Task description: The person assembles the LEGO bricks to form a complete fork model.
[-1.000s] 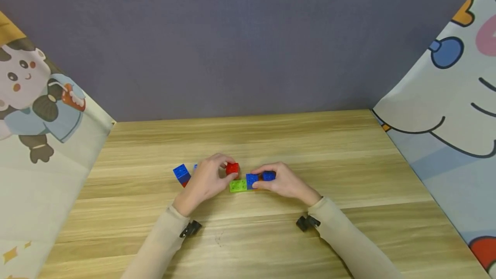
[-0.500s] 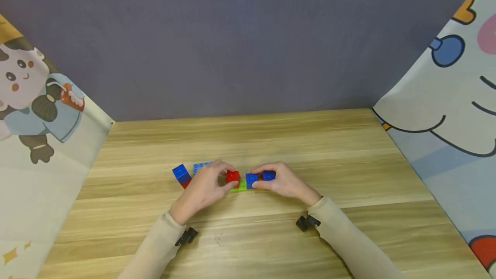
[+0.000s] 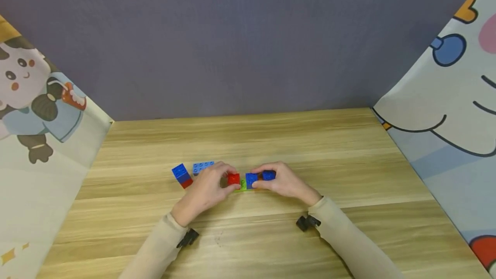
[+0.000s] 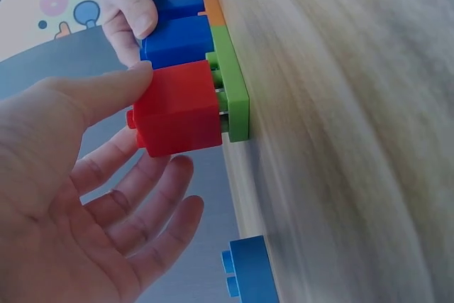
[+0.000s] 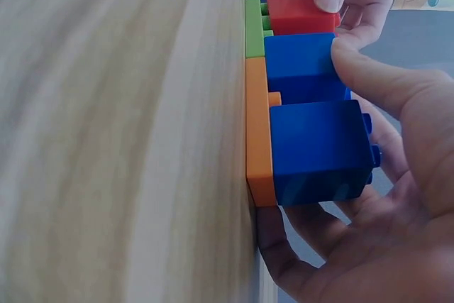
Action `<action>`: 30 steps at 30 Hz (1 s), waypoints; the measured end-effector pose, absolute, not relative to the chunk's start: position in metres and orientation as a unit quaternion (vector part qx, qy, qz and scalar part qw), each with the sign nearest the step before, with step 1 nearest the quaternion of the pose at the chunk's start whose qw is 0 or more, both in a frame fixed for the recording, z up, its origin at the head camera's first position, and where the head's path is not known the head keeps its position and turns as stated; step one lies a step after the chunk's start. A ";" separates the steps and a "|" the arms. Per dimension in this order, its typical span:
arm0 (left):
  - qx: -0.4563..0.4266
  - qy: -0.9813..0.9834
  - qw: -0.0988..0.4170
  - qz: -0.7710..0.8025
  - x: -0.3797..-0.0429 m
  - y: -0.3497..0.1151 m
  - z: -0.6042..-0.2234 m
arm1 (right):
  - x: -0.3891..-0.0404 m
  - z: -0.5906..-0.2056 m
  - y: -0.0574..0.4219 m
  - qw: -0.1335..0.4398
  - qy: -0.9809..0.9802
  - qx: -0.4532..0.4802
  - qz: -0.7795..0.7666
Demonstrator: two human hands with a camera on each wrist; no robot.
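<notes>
My left hand (image 3: pixel 205 189) pinches a red building block (image 4: pixel 177 108) between thumb and fingers. It stands over the end of a thin green plate (image 4: pixel 237 104), and studs show in a narrow gap between them. An orange plate (image 5: pixel 258 133) lies end to end with the green one. One blue block (image 5: pixel 301 65) bridges the seam of the two plates; a second blue block (image 5: pixel 319 152) sits on the orange plate's far end. With its thumb on the bridging block and fingers behind, my right hand (image 3: pixel 284 181) holds this blue block steady.
Left of my left hand stand a blue block on a red one (image 3: pixel 181 174) and a light blue brick (image 3: pixel 202 166) with studs up. The wooden table (image 3: pixel 248 137) meets a grey back panel (image 3: pixel 244 55), with printed panels at both sides.
The red block came toward me and down, from behind the green plate to above its left part. My left hand moved with it, uncovering the light blue brick. My right hand stayed put.
</notes>
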State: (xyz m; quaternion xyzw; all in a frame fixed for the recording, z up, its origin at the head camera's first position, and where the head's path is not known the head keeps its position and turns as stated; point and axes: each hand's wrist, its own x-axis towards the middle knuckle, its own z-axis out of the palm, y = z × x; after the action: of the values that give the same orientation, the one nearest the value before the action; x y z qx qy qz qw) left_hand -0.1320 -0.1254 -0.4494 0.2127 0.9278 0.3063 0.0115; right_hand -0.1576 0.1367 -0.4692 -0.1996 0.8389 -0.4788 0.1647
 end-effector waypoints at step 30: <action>0.150 0.914 0.042 0.375 -0.131 -0.128 -0.452 | -0.155 -0.468 0.137 0.166 0.837 -0.199 -0.481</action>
State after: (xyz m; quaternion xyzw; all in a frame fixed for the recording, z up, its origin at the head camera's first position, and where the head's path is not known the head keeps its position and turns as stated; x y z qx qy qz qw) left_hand -0.1315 -0.1275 -0.4522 0.1501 0.9136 0.3755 0.0425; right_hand -0.1550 0.1372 -0.4677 -0.1993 0.8373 -0.4813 0.1661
